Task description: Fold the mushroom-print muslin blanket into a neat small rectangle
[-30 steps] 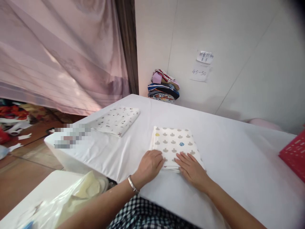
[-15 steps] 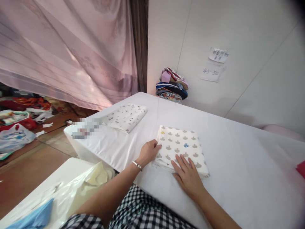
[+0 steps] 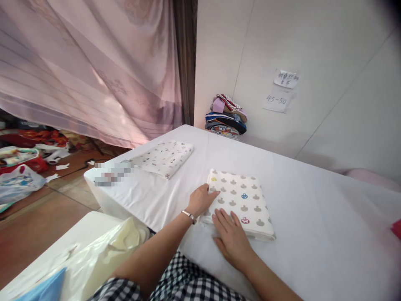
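Observation:
A folded white cloth (image 3: pixel 250 192) lies flat on the white-covered table, printed with grey mushroom-like shapes and a few coloured ones. At its left edge is my left hand (image 3: pixel 201 199), with the thumb stretched over the top and apart from the fingers, which rest along the side. My right hand (image 3: pixel 233 240) lies flat across the front left edge, fingers extended and touching the cloth. Farther left on the table, a second folded white cloth (image 3: pixel 167 159) with small scattered prints is apart from both hands.
A stack of folded fabrics (image 3: pixel 226 117) stands beyond the table's far edge by the wall. Behind my left arm, a lower white surface (image 3: pixel 90 225) holds a pale plastic bag (image 3: pixel 109 246) and blue material (image 3: pixel 46 286). A blurred-out item (image 3: pixel 113 173) sits at the table's left corner.
My right hand has slid left and toward me over the cloth, uncovering a red printed shape. My left hand has shifted slightly right, its thumb farther onto the cloth.

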The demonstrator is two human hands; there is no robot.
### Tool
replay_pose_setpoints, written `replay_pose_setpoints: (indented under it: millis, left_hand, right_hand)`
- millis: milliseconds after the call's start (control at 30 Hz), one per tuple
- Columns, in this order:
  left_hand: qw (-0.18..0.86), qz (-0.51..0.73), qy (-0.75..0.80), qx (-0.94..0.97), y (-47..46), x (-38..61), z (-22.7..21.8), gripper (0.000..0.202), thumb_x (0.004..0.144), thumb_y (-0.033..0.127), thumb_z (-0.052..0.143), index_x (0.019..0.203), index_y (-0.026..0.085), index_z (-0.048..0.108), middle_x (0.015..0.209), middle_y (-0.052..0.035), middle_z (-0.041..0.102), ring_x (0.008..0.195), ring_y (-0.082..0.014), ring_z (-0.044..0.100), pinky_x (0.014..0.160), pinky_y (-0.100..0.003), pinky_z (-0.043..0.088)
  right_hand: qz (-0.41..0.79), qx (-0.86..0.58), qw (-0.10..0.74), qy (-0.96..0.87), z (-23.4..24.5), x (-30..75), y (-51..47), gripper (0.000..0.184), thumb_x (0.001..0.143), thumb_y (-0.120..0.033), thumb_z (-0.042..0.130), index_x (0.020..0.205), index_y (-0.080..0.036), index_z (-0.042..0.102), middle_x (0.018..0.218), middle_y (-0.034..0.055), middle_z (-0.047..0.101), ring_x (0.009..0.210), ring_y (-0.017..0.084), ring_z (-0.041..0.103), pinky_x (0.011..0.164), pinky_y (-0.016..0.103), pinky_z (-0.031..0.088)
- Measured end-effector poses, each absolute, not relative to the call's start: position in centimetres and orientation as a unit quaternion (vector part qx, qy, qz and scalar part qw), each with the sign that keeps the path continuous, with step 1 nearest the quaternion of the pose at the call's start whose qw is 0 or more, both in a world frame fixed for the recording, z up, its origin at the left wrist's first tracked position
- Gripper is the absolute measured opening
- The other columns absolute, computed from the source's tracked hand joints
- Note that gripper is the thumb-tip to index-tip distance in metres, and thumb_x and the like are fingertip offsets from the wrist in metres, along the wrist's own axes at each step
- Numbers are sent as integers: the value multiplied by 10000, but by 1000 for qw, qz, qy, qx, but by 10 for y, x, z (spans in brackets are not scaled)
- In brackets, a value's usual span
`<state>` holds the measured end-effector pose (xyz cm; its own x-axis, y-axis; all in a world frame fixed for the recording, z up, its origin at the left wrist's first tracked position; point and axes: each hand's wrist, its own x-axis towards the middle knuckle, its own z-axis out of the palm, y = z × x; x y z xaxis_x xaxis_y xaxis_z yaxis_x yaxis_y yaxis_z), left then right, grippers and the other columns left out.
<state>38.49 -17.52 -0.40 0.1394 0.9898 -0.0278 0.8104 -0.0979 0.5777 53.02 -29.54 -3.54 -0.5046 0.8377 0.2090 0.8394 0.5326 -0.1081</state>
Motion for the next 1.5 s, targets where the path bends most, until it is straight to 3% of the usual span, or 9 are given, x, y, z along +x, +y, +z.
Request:
replay_pose_setpoints:
  millis: [133, 300, 467, 633, 867, 1067, 1267, 1400, 1500]
  left_hand:
    - [218, 191, 640, 712, -168, 389, -17, 233, 856, 410, 440, 805, 194, 512, 746, -46, 631, 736, -192, 601, 617, -266, 364]
    - [276, 190, 651, 682, -155, 378, -27, 254, 827, 431, 478, 746, 193, 510, 705, -21, 625, 681, -170, 595, 563, -248, 341]
    - [259, 181, 654, 688, -125, 393, -8, 403, 797, 567, 478, 864, 177, 557, 867, -94, 668, 848, -242, 622, 660, -289, 399]
    - [228, 177, 676, 679, -104, 412, -12, 282, 883, 385, 398, 965, 160, 546, 1034, -153, 644, 975, -266, 600, 766, -331, 415]
    - [232, 180, 676, 676, -102, 403, -17, 297, 871, 398, 438, 1034, 170, 536, 1027, -126, 648, 949, -235, 612, 766, -312, 440]
    - [38, 254, 480, 839, -132, 408, -12, 491, 861, 339, 484, 1301, 143, 388, 1419, -141, 361, 1333, -256, 278, 1060, -434, 259]
    - [72, 187, 474, 858, -141, 408, -30, 425, 904, 372, 379, 1286, 193, 433, 1437, -109, 349, 1358, -239, 230, 1073, -504, 210]
    - [75, 189, 467, 860, -138, 407, -29, 429, 913, 394, 336, 1289, 206, 425, 1440, -91, 347, 1362, -236, 219, 1069, -515, 214]
    - [75, 179, 469, 861, -139, 408, -26, 444, 911, 402, 325, 1293, 193, 417, 1443, -94, 339, 1364, -241, 209, 1063, -529, 216]
  right_hand:
    - [16, -480, 128, -868, -34, 508, -289, 569, 891, -308, 409, 1419, -150, 268, 1461, 91, 294, 1351, 258, 233, 1096, 509, 207]
    - [15, -478, 124, -870, -38, 501, -288, 556, 892, -285, 404, 1421, -179, 267, 1473, 69, 268, 1349, 257, 234, 1090, 508, 216]
    - [20, -491, 109, -864, -39, 491, -286, 569, 898, -335, 387, 1433, -218, 233, 1491, 38, 207, 1357, 313, 185, 1050, 596, 218]
    - [15, -494, 110, -863, -43, 484, -286, 563, 912, -343, 351, 1440, -204, 209, 1491, 33, 201, 1362, 328, 151, 1041, 640, 181]
    - [13, -497, 108, -861, -43, 485, -288, 543, 913, -354, 360, 1426, -217, 247, 1482, 32, 241, 1362, 305, 166, 1057, 612, 175]
    - [23, -503, 108, -857, -34, 482, -287, 534, 921, -378, 344, 1418, -197, 269, 1480, 48, 250, 1361, 303, 163, 1067, 602, 152]
    - [64, -483, 97, -868, -13, 489, -295, 491, 910, -374, 398, 1370, -205, 356, 1456, 35, 318, 1365, 235, 178, 1100, 507, 159]
    - [129, -456, 180, -862, 4, 527, -300, 393, 923, -356, 386, 1292, -247, 466, 1377, 3, 447, 1313, 141, 316, 1102, 376, 224]
    - [118, -571, 292, -758, 9, 575, -292, 403, 917, -358, 379, 1266, -205, 509, 1362, 54, 462, 1301, 150, 345, 1101, 366, 245]
